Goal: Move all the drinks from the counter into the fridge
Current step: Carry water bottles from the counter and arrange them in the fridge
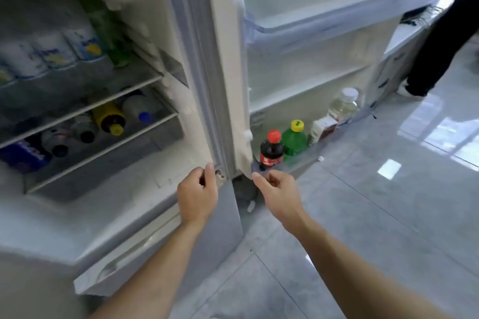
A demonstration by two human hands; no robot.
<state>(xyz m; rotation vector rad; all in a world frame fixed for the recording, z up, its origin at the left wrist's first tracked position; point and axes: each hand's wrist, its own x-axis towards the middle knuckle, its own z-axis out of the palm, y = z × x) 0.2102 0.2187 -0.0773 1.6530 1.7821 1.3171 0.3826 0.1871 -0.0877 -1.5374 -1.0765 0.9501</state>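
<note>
Glossy grey floor tiles [363,215] lie beside the open fridge [129,215]; left hand [197,195] and right hand [280,193] hover near the cola bottle [270,150], fingers loosely curled, holding nothing.

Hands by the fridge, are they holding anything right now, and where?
Nothing. The left hand and right hand hang loosely curled and empty near the fridge door.

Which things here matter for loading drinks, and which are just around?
Job:
fridge door
cola bottle
green bottle
carton
clear bottle
shelf bottles
left hand
right hand

Around:
bystander's leg
floor tiles
</note>
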